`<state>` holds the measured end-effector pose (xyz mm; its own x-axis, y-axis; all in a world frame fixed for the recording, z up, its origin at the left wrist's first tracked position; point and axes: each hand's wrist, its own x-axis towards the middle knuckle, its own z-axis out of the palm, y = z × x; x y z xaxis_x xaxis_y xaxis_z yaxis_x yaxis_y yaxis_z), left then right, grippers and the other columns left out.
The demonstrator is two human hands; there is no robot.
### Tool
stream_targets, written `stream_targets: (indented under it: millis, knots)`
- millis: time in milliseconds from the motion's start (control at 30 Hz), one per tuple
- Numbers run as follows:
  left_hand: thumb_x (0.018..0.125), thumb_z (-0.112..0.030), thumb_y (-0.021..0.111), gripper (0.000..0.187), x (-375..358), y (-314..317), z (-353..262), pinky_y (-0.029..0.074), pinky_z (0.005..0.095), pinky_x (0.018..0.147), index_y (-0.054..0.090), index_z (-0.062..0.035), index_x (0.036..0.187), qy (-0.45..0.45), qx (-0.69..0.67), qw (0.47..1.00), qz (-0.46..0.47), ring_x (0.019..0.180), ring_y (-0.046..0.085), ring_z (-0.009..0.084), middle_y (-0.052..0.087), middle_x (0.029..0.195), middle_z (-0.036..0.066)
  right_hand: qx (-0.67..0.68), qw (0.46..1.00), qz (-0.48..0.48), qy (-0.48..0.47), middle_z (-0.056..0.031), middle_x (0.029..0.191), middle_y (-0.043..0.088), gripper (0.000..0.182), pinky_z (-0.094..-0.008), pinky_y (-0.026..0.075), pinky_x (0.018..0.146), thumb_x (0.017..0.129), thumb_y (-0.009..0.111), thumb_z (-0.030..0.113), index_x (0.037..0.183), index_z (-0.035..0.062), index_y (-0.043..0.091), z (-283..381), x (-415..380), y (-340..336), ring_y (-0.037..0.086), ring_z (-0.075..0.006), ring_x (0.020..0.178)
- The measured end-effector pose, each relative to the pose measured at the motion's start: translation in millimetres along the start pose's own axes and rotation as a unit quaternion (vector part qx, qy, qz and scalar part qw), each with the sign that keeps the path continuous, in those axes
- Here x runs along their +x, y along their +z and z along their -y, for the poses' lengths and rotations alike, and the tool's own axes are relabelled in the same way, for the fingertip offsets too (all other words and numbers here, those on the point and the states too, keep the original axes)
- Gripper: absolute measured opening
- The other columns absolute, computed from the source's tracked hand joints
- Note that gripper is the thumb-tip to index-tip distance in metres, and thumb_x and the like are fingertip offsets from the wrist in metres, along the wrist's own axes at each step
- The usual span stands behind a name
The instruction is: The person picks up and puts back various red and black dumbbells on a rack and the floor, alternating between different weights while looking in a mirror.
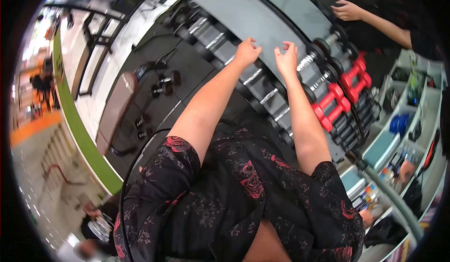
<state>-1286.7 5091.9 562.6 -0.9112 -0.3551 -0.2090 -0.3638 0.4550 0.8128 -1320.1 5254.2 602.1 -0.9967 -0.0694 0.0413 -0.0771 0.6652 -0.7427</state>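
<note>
Well, left hand [247, 52]: raised over the dumbbell rack [243, 12], near the edge of its flat grey top; fingers loosely bent, not closed; nothing in its grip.
Right hand [287, 58]: also raised, just beside the left hand and apart from it, over the grey top; fingers partly open and curved; it holds nothing.
Chrome-handled dumbbells [268, 96]: racked in a slanting row, running below the left hand and between the two forearms; others lie to the right of the right hand; whether either hand touches one, I cannot tell.
Red dumbbells [331, 106]: to the right of the right forearm; small dark dumbbells [346, 130] sit in a bunch near them.
Upper right corner: another pair of hands [348, 11] with bent fingers, apparently a mirror reflection.
Floor, left side: a brown padded bench [115, 106], with floor dumbbells [165, 83] on the dark mat [191, 78] near it.
Right side: pale storage shelving [425, 105] with compartments; a blue bundle [399, 124] lies in one.
Clothing: a black floral shirt [234, 187] with red roses; a black cable [123, 191] runs down past one sleeve.
Lower left: a person [99, 225] in dark clothing, blurred.
</note>
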Motion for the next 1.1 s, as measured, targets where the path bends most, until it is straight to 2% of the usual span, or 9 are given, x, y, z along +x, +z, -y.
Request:
stream_targets:
  millis: [167,233,300,333,433,633,933,1000,1100]
  knots:
    - [0.079,-0.027,0.067,0.046,-60.4,-124.8,114.5,0.051,0.0384,0.087,0.059,0.0015,0.114,-0.137,-0.036,0.984,-0.105,0.095,0.067,0.0302,0.070,0.097,0.017,0.041,0.979,0.196,-0.044,-0.0157,0.103,0.057,0.038,-0.0399,0.048,0.086,0.080,0.068,0.019,0.110,0.0008,0.055,72.2,-44.3,117.4,0.058,-0.0294,0.097]
    - [0.079,-0.027,0.067,0.046,-95.8,-164.5,164.5,0.051,0.0382,0.088,0.059,0.0012,0.114,-0.180,-0.047,0.972,-0.142,0.096,0.067,0.0299,0.070,0.098,0.016,0.001,0.962,0.258,-0.092,-0.0153,0.100,0.058,0.037,-0.0382,0.050,0.083,0.080,0.070,0.021,0.109,0.0020,0.056,101.2,-77.2,159.7,0.060,-0.0289,0.093]
    - [0.079,-0.028,0.067,0.046,-136.0,-200.9,213.3,0.050,0.0381,0.089,0.059,0.0010,0.114,-0.220,-0.058,0.958,-0.172,0.097,0.067,0.0297,0.070,0.098,0.016,-0.004,0.942,0.325,-0.089,-0.0158,0.101,0.059,0.038,-0.0386,0.050,0.083,0.080,0.070,0.021,0.109,0.0016,0.057,124.2,-113.3,203.7,0.061,-0.0295,0.092]
    - [0.080,-0.028,0.067,0.046,-155.9,-217.7,237.2,0.050,0.0381,0.090,0.059,0.0008,0.114,-0.251,-0.073,0.948,-0.182,0.099,0.066,0.0295,0.070,0.098,0.016,-0.020,0.937,0.326,-0.126,-0.0140,0.092,0.064,0.036,-0.0376,0.051,0.081,0.080,0.069,0.025,0.105,0.0016,0.060,128.6,-132.6,227.9,0.064,-0.0275,0.088]
    - [0.080,-0.028,0.067,0.046,-212.6,-261.1,312.9,0.049,0.0378,0.091,0.059,0.0002,0.115,-0.310,-0.100,0.920,-0.218,0.102,0.065,0.0293,0.070,0.100,0.016,-0.071,0.890,0.438,-0.107,-0.0164,0.095,0.062,0.037,-0.0394,0.049,0.085,0.079,0.070,0.025,0.105,0.0003,0.059,160.0,-186.5,291.3,0.062,-0.0297,0.093]
    - [0.078,-0.029,0.067,0.046,-327.6,-343.6,433.9,0.049,0.0368,0.092,0.061,-0.0001,0.113,-0.427,-0.195,0.836,-0.284,0.103,0.065,0.0287,0.070,0.102,0.017,-0.142,0.814,0.538,-0.166,-0.0168,0.096,0.064,0.036,-0.0398,0.048,0.088,0.079,0.068,0.024,0.105,-0.0005,0.059,246.2,-300.5,400.2,0.062,-0.0310,0.096]
    - [0.080,-0.030,0.066,0.046,-477.8,-406.4,581.9,0.048,0.0368,0.094,0.060,-0.0003,0.115,-0.494,-0.271,0.713,-0.417,0.106,0.064,0.0290,0.068,0.108,0.018,-0.206,0.689,0.647,-0.251,-0.0183,0.101,0.066,0.039,-0.0396,0.049,0.090,0.080,0.069,0.025,0.108,0.0001,0.059,346.5,-456.5,551.5,0.063,-0.0312,0.100]
    - [0.083,-0.024,0.066,0.044,-501.1,-403.4,619.5,0.051,0.0293,0.059,0.057,0.0003,0.119,-0.500,-0.239,0.701,-0.449,0.069,0.065,0.0139,0.070,0.092,0.011,-0.213,0.662,0.662,-0.280,-0.0187,0.102,0.066,0.039,-0.0397,0.049,0.089,0.080,0.069,0.025,0.108,-0.0001,0.059,356.5,-483.2,583.6,0.063,-0.0315,0.100]
    - [0.084,-0.024,0.065,0.043,-527.6,-407.9,664.3,0.050,0.0290,0.055,0.056,-0.0009,0.120,-0.515,-0.262,0.669,-0.468,0.067,0.065,0.0138,0.069,0.093,0.009,-0.234,0.626,0.672,-0.319,-0.0143,0.099,0.067,0.041,-0.0372,0.049,0.088,0.081,0.069,0.028,0.111,0.0021,0.059,367.4,-518.7,639.1,0.065,-0.0283,0.098]
